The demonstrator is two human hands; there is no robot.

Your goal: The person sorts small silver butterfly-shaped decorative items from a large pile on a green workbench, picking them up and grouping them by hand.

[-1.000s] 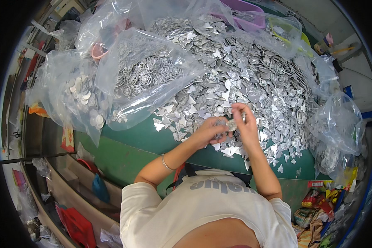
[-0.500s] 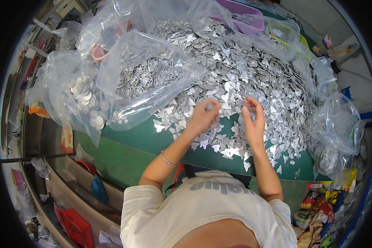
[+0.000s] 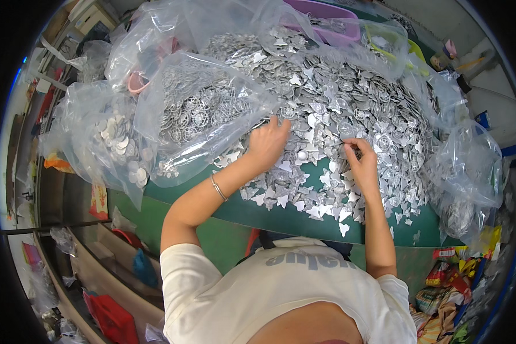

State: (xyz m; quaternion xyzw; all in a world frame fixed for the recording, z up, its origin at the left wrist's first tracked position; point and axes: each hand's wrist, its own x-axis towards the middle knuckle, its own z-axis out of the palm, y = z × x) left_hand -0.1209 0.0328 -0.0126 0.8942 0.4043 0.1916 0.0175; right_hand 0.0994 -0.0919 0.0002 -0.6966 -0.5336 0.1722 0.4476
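Observation:
A heap of small silver-grey metal pieces (image 3: 350, 97), many butterfly-shaped and some round and openwork, covers much of the green table (image 3: 312, 172). My left hand (image 3: 268, 143), a bracelet on its wrist, reaches into the heap beside the clear bag. Its fingers are curled closed, and their tips hide whatever they grip. To its right, my right hand (image 3: 363, 160) hovers low over the pieces, thumb and forefinger drawn together in a pinch. What sits between those fingertips is too small to make out. A clear plastic bag (image 3: 212, 146) of openwork round pieces (image 3: 198, 114) lies left of the heap.
Another clear bag (image 3: 86, 155) with plain discs (image 3: 117, 137) stands farther left. Purple (image 3: 350, 31) and yellow-green (image 3: 415, 51) baskets line the far side. A crumpled clear bag (image 3: 470, 166) sits at the right edge. Below left is a compartmented shelf (image 3: 77, 252).
My left hand has moved up and left, from above the middle of the heap to beside the clear bag. My right hand has shifted slightly right, its fingers closing into a pinch.

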